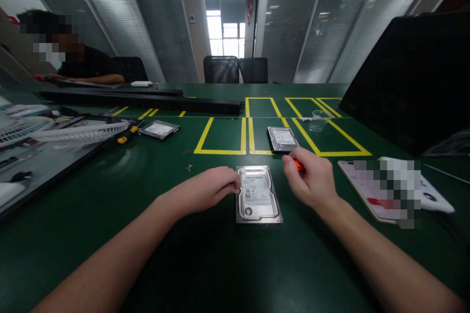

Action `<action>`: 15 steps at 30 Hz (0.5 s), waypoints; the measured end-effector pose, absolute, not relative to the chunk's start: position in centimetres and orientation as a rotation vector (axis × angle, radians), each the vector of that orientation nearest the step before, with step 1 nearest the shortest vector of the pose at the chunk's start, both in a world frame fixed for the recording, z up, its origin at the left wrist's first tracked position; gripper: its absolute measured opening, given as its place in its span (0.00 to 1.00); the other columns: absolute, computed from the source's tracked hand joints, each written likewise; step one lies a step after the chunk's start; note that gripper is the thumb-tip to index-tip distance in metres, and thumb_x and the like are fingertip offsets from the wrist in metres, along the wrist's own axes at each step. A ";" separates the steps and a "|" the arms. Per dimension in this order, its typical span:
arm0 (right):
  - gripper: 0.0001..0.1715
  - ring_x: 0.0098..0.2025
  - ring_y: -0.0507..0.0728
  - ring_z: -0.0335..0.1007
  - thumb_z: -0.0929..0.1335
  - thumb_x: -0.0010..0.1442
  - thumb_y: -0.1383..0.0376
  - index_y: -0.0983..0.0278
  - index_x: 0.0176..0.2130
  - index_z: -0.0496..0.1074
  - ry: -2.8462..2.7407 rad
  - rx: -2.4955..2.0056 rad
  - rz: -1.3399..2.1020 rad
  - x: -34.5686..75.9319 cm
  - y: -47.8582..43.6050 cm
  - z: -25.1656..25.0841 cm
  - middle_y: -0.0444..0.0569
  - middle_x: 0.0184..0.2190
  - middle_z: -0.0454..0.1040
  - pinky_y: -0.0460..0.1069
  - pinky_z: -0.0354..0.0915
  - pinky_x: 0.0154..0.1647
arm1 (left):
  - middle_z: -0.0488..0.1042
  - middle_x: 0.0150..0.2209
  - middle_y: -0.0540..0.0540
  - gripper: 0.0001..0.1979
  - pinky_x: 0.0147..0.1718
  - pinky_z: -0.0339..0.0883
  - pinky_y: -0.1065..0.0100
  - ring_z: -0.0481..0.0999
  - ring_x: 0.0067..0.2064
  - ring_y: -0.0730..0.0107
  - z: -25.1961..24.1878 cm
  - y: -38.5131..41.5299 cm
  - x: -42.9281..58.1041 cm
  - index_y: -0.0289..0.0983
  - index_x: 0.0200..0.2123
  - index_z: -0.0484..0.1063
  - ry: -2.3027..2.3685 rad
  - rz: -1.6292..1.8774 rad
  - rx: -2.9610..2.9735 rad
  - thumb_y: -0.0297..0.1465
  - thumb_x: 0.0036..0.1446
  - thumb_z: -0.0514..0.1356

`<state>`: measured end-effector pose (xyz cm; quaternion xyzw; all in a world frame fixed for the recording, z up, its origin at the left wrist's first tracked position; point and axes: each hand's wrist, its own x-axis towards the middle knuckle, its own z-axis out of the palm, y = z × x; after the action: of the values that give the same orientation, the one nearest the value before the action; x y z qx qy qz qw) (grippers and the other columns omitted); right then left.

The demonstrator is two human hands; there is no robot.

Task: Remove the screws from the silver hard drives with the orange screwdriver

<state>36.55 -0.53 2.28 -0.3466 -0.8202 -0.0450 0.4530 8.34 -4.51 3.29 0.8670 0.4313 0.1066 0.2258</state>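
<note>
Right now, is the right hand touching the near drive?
Apart. The head view shows a strip of green table between the right hand and the near drive.

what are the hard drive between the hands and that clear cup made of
The hard drive looks like silvery metal, semi-gloss, judging by its bright edges, under a matte white label, perhaps paper. The cup seems glossy clear plastic, as the green table shows through it; glass isn't ruled out.
</note>
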 end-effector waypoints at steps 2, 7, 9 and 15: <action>0.16 0.24 0.52 0.60 0.66 0.70 0.64 0.61 0.29 0.64 -2.027 -0.859 -0.105 36.6 -0.5 2.2 0.42 0.23 0.63 0.50 0.54 0.27 | 0.76 0.46 0.46 0.07 0.47 0.68 0.61 0.74 0.47 0.62 3.3 -4.5 8.4 0.39 0.46 0.75 1.190 0.288 2.400 0.29 0.71 0.57; 0.16 0.24 0.52 0.60 0.66 0.70 0.63 0.62 0.29 0.64 -2.029 -0.878 -0.089 36.5 -0.6 2.3 0.43 0.23 0.64 0.50 0.54 0.27 | 0.75 0.46 0.46 0.06 0.46 0.68 0.62 0.74 0.47 0.63 3.1 -4.6 8.3 0.40 0.46 0.74 1.161 0.304 2.447 0.28 0.71 0.57; 0.17 0.24 0.51 0.60 0.65 0.70 0.63 0.62 0.28 0.64 -2.026 -0.878 -0.084 36.5 -0.7 2.3 0.42 0.23 0.63 0.50 0.54 0.27 | 0.75 0.46 0.46 0.07 0.45 0.68 0.62 0.73 0.46 0.64 3.0 -4.6 8.3 0.39 0.46 0.74 1.150 0.307 2.460 0.27 0.71 0.56; 0.17 0.24 0.51 0.60 0.66 0.70 0.63 0.62 0.28 0.64 -2.027 -0.872 -0.073 36.4 -0.7 2.2 0.43 0.23 0.64 0.50 0.54 0.28 | 0.75 0.46 0.45 0.07 0.46 0.69 0.61 0.74 0.46 0.64 3.1 -4.7 8.4 0.39 0.46 0.74 1.155 0.300 2.467 0.27 0.71 0.56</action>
<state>36.43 -0.66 2.22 -0.3527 -0.8199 -0.0294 0.4500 8.37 -4.66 3.08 0.8823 0.4128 0.1072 0.1992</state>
